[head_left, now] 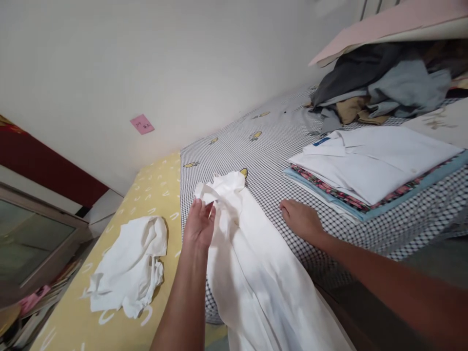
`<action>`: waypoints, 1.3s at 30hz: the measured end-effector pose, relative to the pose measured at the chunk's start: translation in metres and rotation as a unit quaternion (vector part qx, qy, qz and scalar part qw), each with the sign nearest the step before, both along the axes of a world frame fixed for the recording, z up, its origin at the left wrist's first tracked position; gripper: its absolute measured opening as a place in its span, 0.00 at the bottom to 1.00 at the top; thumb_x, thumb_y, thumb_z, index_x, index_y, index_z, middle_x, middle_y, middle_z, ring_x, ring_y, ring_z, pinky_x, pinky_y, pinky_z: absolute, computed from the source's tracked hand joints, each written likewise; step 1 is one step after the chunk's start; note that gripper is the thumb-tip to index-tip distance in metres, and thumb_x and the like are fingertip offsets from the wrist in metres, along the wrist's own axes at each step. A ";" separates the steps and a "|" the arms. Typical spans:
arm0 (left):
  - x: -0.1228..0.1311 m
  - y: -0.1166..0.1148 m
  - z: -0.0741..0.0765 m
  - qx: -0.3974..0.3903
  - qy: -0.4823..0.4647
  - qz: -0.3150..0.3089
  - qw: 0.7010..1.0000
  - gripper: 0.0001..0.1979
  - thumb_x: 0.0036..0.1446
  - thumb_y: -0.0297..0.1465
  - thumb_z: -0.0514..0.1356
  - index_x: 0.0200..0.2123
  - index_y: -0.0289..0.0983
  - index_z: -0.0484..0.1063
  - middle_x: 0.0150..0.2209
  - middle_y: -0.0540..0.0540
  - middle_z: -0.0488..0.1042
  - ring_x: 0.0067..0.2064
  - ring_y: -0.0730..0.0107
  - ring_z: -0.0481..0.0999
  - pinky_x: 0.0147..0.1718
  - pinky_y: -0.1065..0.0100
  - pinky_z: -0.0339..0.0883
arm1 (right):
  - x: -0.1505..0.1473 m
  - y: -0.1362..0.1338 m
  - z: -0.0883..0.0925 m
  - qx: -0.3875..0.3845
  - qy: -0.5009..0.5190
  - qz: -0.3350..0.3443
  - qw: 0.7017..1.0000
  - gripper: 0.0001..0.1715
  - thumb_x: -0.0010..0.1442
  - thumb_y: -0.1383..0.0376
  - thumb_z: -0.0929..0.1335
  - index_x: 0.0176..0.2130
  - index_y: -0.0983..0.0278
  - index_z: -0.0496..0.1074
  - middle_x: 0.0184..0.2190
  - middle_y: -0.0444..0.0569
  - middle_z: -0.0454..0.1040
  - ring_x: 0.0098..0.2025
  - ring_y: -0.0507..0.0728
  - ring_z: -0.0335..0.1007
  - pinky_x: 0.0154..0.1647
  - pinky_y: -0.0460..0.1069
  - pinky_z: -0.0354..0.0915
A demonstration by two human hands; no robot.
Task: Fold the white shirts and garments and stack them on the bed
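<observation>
Long white trousers (270,263), as they look from the band and long legs, lie over the checkered bedsheet and hang down toward me. My left hand (200,222) is at their upper end, palm up, its fingers curled around the band's edge. My right hand (302,219) rests on the checkered sheet to the right of the trousers, apart from them. Its fingers are curled in and nothing shows in them. Another white garment (127,265) lies crumpled on the yellow sheet, left of my left arm.
A folded stack topped by a white shirt (369,156) sits on the checkered sheet (234,151) at right. Behind it is a heap of dark and grey clothes (387,80) under a pink board (395,31). The yellow sheet (157,185) borders the wall (183,63), which bears a pink note (142,124).
</observation>
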State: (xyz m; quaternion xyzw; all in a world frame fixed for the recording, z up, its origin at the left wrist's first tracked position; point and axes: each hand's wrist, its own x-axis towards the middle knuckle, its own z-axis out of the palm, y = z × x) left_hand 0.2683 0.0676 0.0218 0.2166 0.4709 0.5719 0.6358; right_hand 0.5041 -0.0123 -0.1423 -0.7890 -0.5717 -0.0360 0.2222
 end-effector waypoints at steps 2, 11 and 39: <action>0.004 0.011 -0.014 -0.010 0.008 -0.011 1.000 0.02 0.65 0.31 0.59 0.40 0.41 0.71 0.41 0.47 0.73 0.39 0.73 0.77 0.40 0.68 0.74 | 0.000 0.001 -0.001 0.002 0.002 0.002 1.000 0.11 0.67 0.68 0.62 0.43 0.61 0.74 0.38 0.47 0.79 0.38 0.56 0.72 0.35 0.51 0.54; -0.063 -0.042 -0.093 0.175 0.237 0.078 0.952 0.13 0.56 0.40 0.63 0.40 0.39 0.76 0.40 0.48 0.78 0.38 0.71 0.78 0.46 0.64 0.71 | -0.002 0.001 0.006 -0.007 0.006 -0.005 1.000 0.12 0.68 0.67 0.61 0.42 0.60 0.73 0.36 0.48 0.78 0.37 0.56 0.72 0.32 0.50 0.53; -0.186 -0.203 -0.190 0.435 0.806 -0.146 0.374 0.33 0.63 0.22 0.56 0.69 0.51 0.59 0.69 0.37 0.62 0.71 0.49 0.58 0.65 0.45 0.58 | -0.043 -0.172 -0.024 0.034 -0.148 0.404 0.902 0.36 0.65 0.78 0.62 0.63 0.46 0.66 0.68 0.46 0.64 0.73 0.66 0.48 0.69 0.72 0.51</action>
